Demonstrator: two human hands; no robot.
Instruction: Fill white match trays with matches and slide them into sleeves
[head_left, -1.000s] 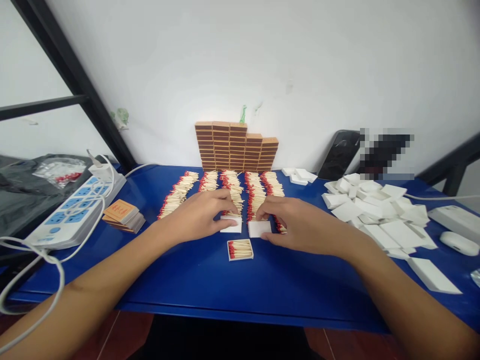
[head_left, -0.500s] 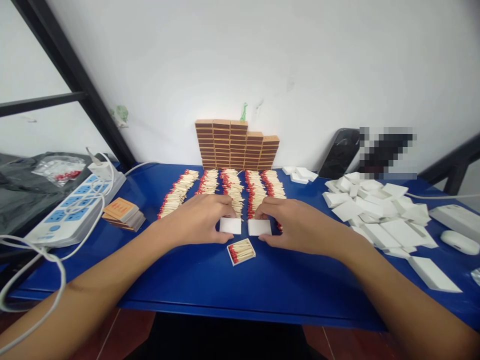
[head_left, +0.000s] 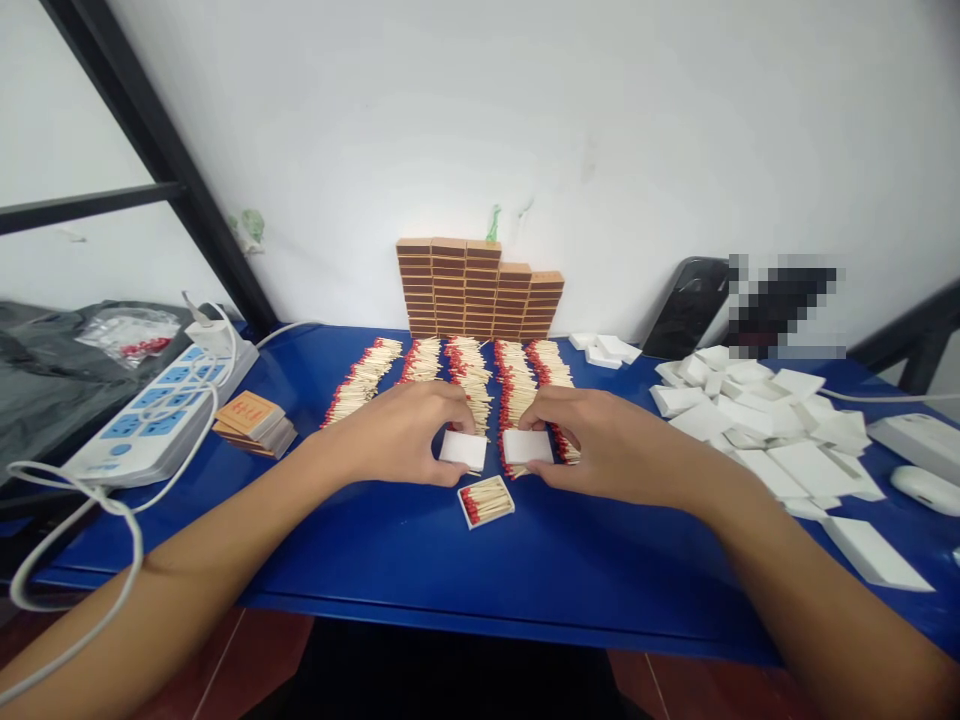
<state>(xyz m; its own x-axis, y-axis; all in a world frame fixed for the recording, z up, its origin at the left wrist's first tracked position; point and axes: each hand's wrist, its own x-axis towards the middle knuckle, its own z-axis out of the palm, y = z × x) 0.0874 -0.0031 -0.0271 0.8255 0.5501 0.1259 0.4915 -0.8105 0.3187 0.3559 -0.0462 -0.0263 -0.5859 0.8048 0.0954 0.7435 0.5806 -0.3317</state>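
My left hand (head_left: 409,425) pinches a small white matchbox tray (head_left: 463,450) between thumb and fingers. Another white matchbox tray (head_left: 528,446) is gripped the same way by my right hand (head_left: 600,435). Both trays show a plain white face upward, and a few match ends peek out below them. Between the hands and the table's front edge lies a white tray filled with matches (head_left: 489,501), slightly turned, red heads to the left. Behind the hands, red-headed matches (head_left: 469,375) lie in several rows; the hands hide parts of these rows.
Stacked matchboxes (head_left: 457,290) stand against the wall. Loose white trays (head_left: 780,420) are heaped at right, near a dark phone (head_left: 686,305) and white cases (head_left: 926,488). At left sit a small stack of matchbox sleeves (head_left: 251,418) and a power strip (head_left: 161,400) with white cable (head_left: 135,520).
The filled tray has turned from straight to slightly slanted. Both hands keep hold of their trays, and match ends now show beneath them. The camera view has shifted slightly.
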